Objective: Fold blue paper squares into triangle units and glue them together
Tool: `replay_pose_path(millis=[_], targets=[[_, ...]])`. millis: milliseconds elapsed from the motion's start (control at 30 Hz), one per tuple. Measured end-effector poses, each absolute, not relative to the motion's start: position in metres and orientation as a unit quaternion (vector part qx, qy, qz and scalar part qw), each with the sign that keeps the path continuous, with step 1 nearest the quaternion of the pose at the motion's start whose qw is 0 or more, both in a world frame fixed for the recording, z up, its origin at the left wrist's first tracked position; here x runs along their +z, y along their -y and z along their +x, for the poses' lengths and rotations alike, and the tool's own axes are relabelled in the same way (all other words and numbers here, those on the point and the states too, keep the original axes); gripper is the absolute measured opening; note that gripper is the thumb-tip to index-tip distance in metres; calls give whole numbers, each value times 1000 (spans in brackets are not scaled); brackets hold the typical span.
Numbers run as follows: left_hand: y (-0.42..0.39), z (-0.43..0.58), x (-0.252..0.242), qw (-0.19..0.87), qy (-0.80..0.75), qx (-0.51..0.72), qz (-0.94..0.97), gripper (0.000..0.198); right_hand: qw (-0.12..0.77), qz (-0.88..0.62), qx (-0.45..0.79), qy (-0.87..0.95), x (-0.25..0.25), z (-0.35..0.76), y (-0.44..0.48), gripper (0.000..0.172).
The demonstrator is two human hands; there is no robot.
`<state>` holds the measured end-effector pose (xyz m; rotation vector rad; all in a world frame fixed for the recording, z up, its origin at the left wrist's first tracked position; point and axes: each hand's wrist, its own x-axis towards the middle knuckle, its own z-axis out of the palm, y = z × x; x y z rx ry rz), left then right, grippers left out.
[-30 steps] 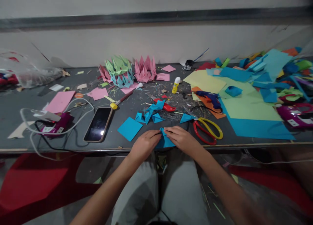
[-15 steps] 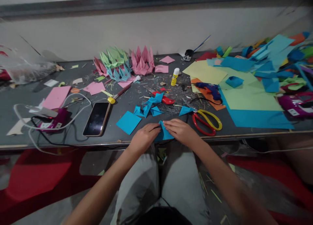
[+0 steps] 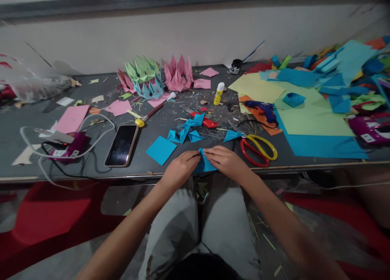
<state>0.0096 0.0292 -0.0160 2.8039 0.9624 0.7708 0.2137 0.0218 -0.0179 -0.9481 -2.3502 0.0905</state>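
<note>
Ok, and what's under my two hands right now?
Blue paper shows between your left hand and right hand. The hands hide its upper sides, so its full outline and any folds beneath them can't be seen.

At the near edge of the dark table [image 3: 161, 129], the left hand [image 3: 183, 165] and right hand [image 3: 225, 161] rest their fingers on a partly folded blue paper [image 3: 204, 165]. A blue square sheet [image 3: 161, 150] lies to the left, near a smartphone [image 3: 122, 146]; scissors [image 3: 249, 138] lie to the right. Beyond sit folded blue pieces [image 3: 183, 134], an upright glue stick [image 3: 218, 96] and, near the far wall [image 3: 195, 32], a pink origami crown [image 3: 179, 79].
</note>
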Motion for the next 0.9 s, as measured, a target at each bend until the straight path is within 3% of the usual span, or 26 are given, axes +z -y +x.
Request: replay_pose_path(millis=[600,900], targets=[[-35,12,3,15,-278,186,942,12,292,-352,19,889,-18,213,-23,26],[-34,20,12,3,-303,109,947,14,220,-388,-24,895,-6,206,-21,22]])
